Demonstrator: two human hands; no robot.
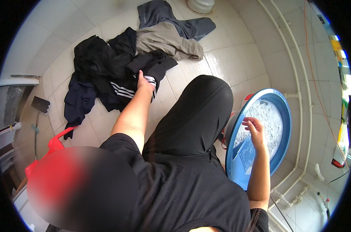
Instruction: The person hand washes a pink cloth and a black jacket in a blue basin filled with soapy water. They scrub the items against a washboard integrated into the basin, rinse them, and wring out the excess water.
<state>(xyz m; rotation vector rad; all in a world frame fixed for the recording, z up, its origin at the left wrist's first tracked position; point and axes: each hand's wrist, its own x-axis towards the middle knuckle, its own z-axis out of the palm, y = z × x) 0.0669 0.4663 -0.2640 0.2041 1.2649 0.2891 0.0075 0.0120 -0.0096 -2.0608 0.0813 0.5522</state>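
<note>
My left hand reaches forward to the clothes on the floor and is closed on a black garment with white stripes. Its thumb shows; the other fingers are mostly hidden. Around it lie more dark clothes, a taupe garment and a dark grey garment. My right hand is held over a blue basin of foamy white suds, fingers loosely bent and apart, holding nothing. A blue washboard leans inside the basin, beside my right wrist.
White pipes run along the tiled wall right of the basin. A navy garment lies at the pile's left end, near a red plastic object. A white rounded fixture stands at the far edge. My bent knee is between pile and basin.
</note>
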